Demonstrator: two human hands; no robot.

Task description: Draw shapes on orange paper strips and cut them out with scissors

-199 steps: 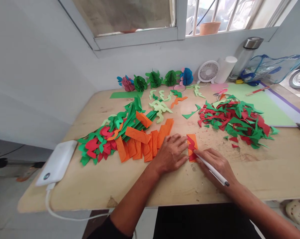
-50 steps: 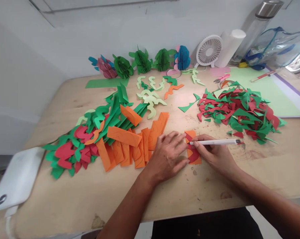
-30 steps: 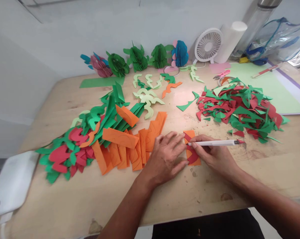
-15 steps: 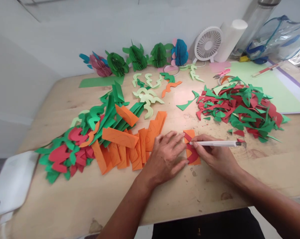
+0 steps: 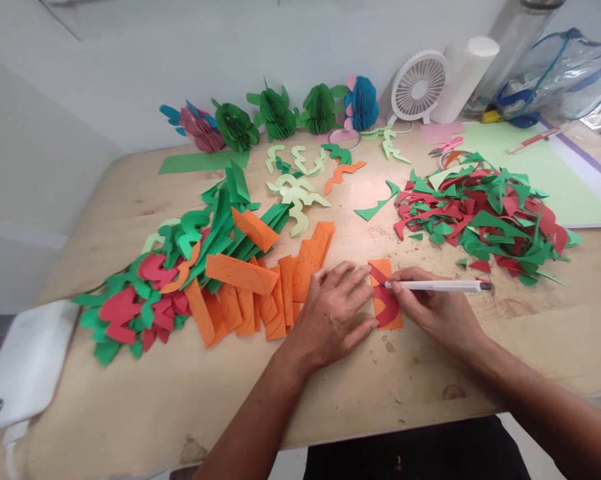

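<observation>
My left hand [image 5: 333,310] lies with spread fingers at the left edge of an orange paper piece [image 5: 396,321], its fingertips touching it. On that piece lies a red curved paper shape [image 5: 389,305]. My right hand [image 5: 433,303] grips a white pen [image 5: 443,286], whose tip end is over the red shape's right side. Folded orange papers [image 5: 240,275] with drawn curves spread out left of my left hand. Beyond them are folded green papers [image 5: 220,223] and a pile of cut red and green shapes [image 5: 123,308].
Red and green scraps [image 5: 485,213] are heaped at the right. Paper figures [image 5: 275,115], a small white fan [image 5: 419,88] and a white roll [image 5: 468,77] stand along the wall. A white device [image 5: 28,360] with a cable sits at the left edge.
The pen in my right hand has shifted slightly to the right, its tip end now further across the red shape. My left hand stays in place.
</observation>
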